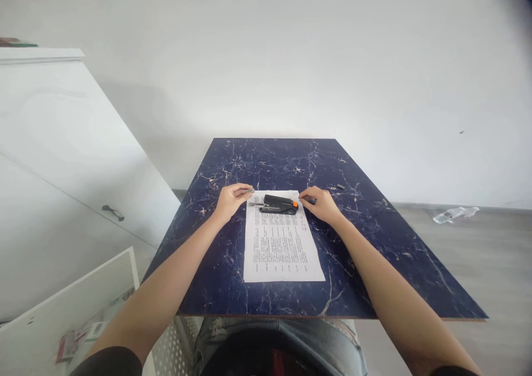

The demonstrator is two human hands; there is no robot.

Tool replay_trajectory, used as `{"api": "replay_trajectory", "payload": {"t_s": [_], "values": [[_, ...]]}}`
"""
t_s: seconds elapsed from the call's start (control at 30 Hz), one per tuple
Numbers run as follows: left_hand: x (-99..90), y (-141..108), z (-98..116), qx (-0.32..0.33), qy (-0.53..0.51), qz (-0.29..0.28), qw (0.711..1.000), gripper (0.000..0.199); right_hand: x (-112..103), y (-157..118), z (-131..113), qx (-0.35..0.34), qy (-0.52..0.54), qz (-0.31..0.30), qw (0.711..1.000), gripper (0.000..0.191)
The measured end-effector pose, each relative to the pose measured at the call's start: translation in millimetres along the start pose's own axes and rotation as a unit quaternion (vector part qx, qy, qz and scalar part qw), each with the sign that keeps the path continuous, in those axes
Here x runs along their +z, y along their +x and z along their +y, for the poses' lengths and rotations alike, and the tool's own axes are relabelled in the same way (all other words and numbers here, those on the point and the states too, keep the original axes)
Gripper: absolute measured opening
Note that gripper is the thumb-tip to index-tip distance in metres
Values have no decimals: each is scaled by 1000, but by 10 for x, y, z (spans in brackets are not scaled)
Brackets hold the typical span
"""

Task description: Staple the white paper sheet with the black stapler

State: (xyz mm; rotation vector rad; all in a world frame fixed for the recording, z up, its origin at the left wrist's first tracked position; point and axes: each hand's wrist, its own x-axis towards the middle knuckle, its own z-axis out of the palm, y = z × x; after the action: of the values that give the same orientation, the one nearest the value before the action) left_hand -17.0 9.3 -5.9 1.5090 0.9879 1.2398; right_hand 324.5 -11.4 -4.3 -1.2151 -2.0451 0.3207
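Now, both hands frame the far end of the work: left hand (230, 201) on one side, right hand (326, 205) on the other, and between them a black stapler (276, 205) lying crosswise on the far part of a printed sheet (276, 254). Left thumb and fingers are pressed together, pinching what appears to be a grey sliver (250, 191), too small to name for certain. Over on the right, thumb and forefinger curl towards each other by the sheet's edge; whether they grip anything, I cannot tell.

So, which step? My read is a loading or checking stage, since a thin metal rail (255, 204) pokes out of the stapler towards the left hand. If so, the next move calls for a steady hold on the body and careful alignment of that sliver with the rail.

And what surfaces! Dark, chunky casing with an orange tab (295, 204) at the right end; white, flat paper with its lines of print running sideways; beneath it all, a deep-blue marbled tabletop (257, 165), veined in white. Beyond the right hand sits a small dark block (341, 186), stubby and unidentifiable.
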Motion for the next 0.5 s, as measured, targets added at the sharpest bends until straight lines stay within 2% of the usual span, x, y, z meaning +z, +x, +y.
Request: {"api": "replay_trajectory", "payload": {"t_s": [0.17,0.27,0.5], "values": [[68,-71,63,51,117,-79,989,35,13,-6,15,-7,-8,-2,1000,11],[57,-70,59,61,166,-119,977,38,11,-9,14,-5,-7,-5,1000,11],[35,-50,31,42,166,-138,975,37,13,-8,-4,-7,3,-23,1000,12]]}}
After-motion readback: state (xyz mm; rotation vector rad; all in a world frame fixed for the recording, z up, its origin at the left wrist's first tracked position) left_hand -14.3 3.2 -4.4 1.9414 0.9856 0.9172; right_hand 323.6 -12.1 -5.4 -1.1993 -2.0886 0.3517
